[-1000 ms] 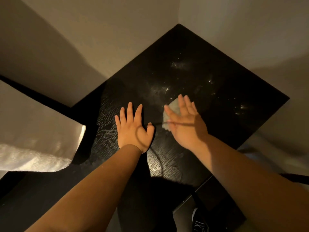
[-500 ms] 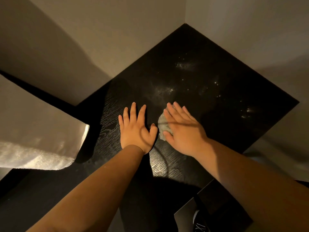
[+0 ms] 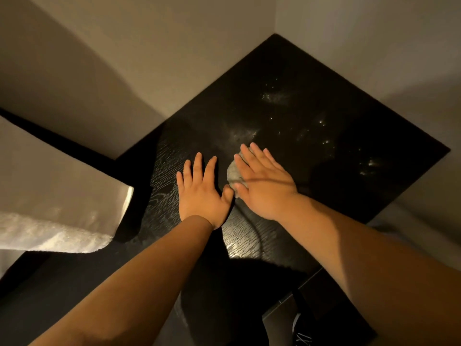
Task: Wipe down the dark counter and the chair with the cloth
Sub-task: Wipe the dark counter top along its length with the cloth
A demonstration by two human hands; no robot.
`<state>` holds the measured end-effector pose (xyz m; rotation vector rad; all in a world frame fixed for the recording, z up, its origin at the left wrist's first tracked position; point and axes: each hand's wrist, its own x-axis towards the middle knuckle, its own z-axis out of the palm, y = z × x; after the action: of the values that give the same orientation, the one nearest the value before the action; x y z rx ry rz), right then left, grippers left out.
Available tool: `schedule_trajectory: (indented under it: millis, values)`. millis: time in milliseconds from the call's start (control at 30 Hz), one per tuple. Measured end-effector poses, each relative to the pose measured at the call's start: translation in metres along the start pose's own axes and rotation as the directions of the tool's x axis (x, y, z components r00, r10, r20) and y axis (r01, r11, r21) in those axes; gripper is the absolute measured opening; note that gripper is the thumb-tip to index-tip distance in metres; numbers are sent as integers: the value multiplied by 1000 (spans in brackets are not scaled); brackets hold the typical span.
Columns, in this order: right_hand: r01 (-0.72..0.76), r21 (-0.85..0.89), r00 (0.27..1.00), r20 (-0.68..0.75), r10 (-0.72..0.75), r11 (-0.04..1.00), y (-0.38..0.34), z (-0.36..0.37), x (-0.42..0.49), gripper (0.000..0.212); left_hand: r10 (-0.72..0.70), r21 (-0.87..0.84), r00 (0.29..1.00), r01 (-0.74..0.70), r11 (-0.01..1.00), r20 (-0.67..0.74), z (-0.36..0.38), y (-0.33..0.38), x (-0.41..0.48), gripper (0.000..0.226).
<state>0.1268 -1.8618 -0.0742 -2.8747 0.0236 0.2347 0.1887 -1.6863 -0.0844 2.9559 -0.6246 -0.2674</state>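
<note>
Small pale grey cloth (image 3: 232, 172), bunched, lying near the middle of the black wood-grain counter (image 3: 324, 116), pressed beneath the flat right hand (image 3: 265, 187); its fingers are straight, not curled round the cloth. Left hand (image 3: 202, 194) rests flat just beside, fingers spread, grasping nothing. Pale specks dot the counter's far half. White terry towel (image 3: 62, 196) at left.

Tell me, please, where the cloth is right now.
In the head view, the cloth lies on the dark counter, pressed under the right hand, beside the left hand.
</note>
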Motion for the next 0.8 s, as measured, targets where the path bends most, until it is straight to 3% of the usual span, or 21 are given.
schedule_trajectory:
  millis: [100,233,300,500,567,733,800]
  values:
    - [26,-32,999,-27,-27,999,20,-6,20,71,2,-3,1000,-2,1000,-10,-1,1,-1,83]
    - [-200,-41,974,-119,194,979,42,-16,48,72,-3,-4,1000,3,1000,-23,-1,1,0,80]
    - [-226,-40,966,-138,218,973,31,-11,46,70,-4,-10,1000,3,1000,-18,-2,1,0,79]
    - [77,-23,997,29,-76,997,8,-6,21,71,-4,-12,1000,4,1000,-20,-1,0,0,80]
    - [105,-51,994,28,-104,993,25,-11,31,71,-7,-19,1000,6,1000,-28,-1,1,0,80]
    - [-157,-76,988,-14,157,985,61,-30,78,69,-9,-15,999,8,1000,-34,-1,1,1,80]
    - [-177,-72,984,-38,174,982,49,-28,76,68,-9,-13,1000,8,1000,-25,-1,1,2,81]
